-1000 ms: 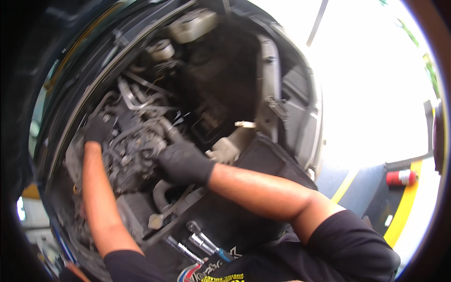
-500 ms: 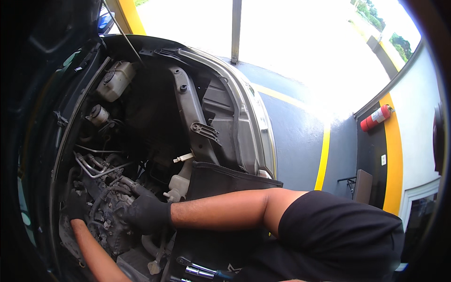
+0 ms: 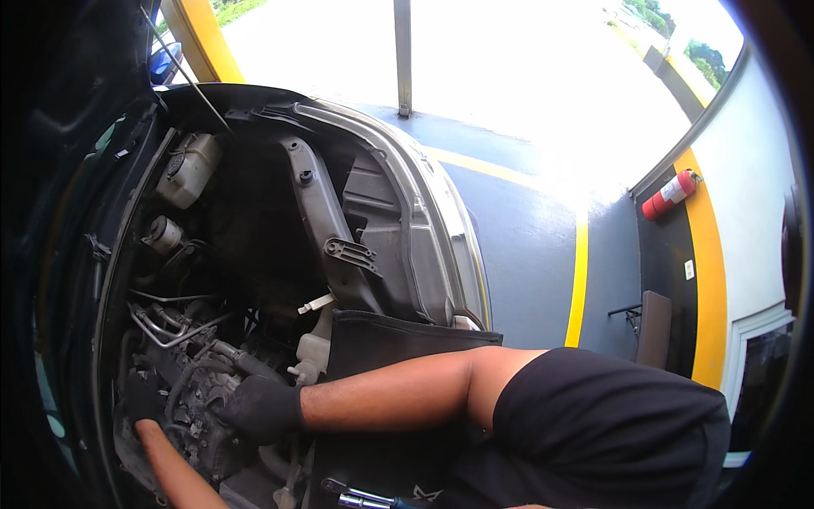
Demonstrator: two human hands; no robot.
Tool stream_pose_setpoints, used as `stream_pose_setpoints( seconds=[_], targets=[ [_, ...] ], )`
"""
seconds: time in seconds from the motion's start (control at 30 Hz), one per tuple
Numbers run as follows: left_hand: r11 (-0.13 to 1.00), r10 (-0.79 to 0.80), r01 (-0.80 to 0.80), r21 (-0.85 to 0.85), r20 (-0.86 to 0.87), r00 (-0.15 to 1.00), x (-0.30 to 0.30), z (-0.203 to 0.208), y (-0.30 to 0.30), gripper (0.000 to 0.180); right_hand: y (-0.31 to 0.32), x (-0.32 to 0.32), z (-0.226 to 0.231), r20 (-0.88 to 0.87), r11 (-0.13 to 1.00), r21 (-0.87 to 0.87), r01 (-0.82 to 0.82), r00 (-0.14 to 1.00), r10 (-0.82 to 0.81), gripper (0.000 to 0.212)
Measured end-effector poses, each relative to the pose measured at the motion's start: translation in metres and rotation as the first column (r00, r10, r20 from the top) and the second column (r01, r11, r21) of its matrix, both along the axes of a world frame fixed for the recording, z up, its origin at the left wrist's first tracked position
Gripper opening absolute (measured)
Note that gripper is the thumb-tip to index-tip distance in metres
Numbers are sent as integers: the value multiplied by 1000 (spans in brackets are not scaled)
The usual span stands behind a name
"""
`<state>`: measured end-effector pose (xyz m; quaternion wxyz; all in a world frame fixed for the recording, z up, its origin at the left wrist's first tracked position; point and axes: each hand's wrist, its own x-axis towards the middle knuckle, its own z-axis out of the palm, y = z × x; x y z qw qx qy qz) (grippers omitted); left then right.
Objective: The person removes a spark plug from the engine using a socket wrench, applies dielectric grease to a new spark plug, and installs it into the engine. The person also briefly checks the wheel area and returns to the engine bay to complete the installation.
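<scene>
Both gloved hands are deep in the cramped engine bay. The right hand is closed on the engine; the left hand presses its left side, grip unclear. Hoses crowd above, a fender cover lies right.

Both hands, in black gloves, reach down into a car's open engine bay. The right hand presses on a grimy metal engine part low in the bay, its bare forearm stretching across a black fender cover draped over the car's edge. The left hand sits on the far side of the same part, with only a short piece of forearm showing below it. Above them stand a pale fluid tank and a smaller capped reservoir, with thin metal pipes between. A chrome tool lies at the lower edge. Outside, a red fire extinguisher hangs on a yellow-striped wall.
</scene>
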<state>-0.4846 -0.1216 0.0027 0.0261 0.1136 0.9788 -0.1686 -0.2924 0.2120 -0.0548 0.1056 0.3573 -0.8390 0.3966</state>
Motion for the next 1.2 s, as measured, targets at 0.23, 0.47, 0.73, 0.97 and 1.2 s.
stream_pose_setpoints(
  seconds=[0.23, 0.47, 0.73, 0.97, 1.2],
  targets=[
    [972, 1, -5, 234, 20, 1000, 20, 31, 46, 62, 1, -2, -3, -36, 999, -23, 30, 999, -31, 50],
    [968, 143, -177, 178, 189, 971, 11, 22, 28, 66, 3, -1, 1, -44, 999, 31, 19, 999, -18, 47],
    [966, 38, -48, 255, 42, 998, 19, 26, 45, 58, 1, -3, -5, -91, 999, 8, 44, 995, -43, 48],
    [958, 20, -27, 287, 26, 999, 19, 28, 52, 53, -4, -4, -3, -22, 999, 46, 21, 1000, -20, 43],
    [967, -209, 214, 137, -51, 977, -8, -2, 5, 49, -4, -1, 0, 12, 999, 19, 32, 999, -32, 24]
  ],
)
